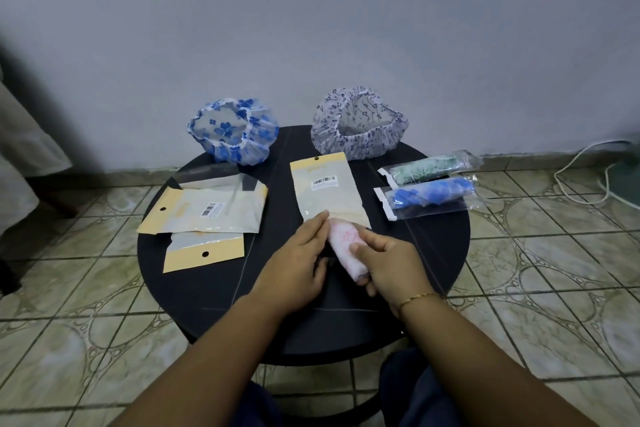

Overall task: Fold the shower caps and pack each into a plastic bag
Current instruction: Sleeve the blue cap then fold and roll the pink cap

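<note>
A folded pink-and-white shower cap (343, 246) lies at the middle of the round black table (221, 291), its far end at the mouth of a cream plastic bag (327, 191). My right hand (388, 262) grips the cap's near end. My left hand (299, 258) holds the bag's open edge beside the cap. Two unfolded caps stand at the table's far edge: a blue-flowered cap (233, 130) on the left and a white cap with small blue sprigs (358, 121) on the right.
Two cream empty bags (207, 211) lie overlapped on the table's left. At the right lie a clear bag with a green cap (427, 166) and one with a blue cap (431, 196). Tiled floor surrounds the table; a white cable (585, 163) lies far right.
</note>
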